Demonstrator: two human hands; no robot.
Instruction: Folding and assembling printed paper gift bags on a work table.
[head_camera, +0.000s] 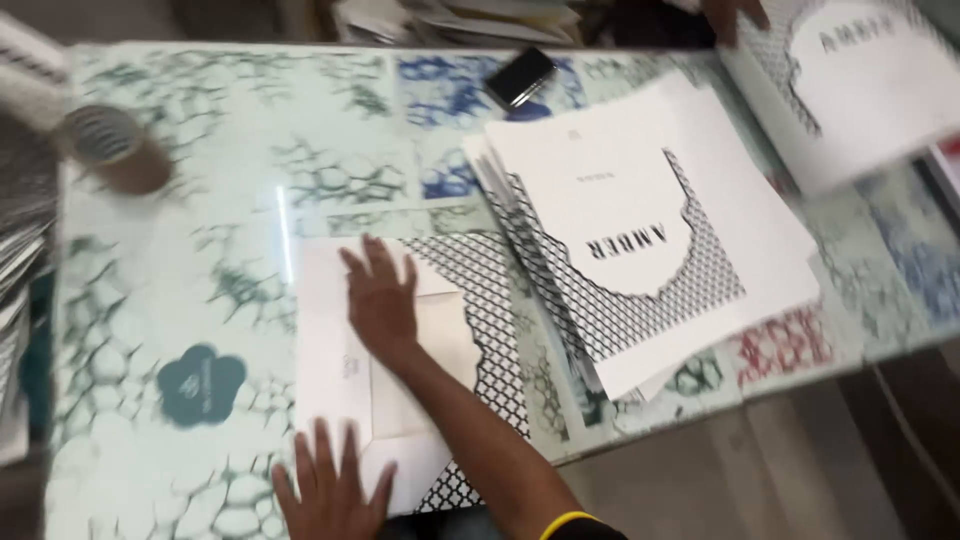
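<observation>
Both hands flat, fingers spread, on one folded patterned sheet near table front edge: right hand mid-sheet, left hand at its lower corner; alongside: one sheet stack, one tape roll, one phone.

I see a flat white printed carton sheet with a black lattice pattern lying low in the centre of the frame, partly folded. Right of centre sits a fanned stack of like sheets, white with black lattice and an arched white panel. A dark phone, its screen unlit, lies at upper centre; a teal flower-shaped label sits lower left.
</observation>
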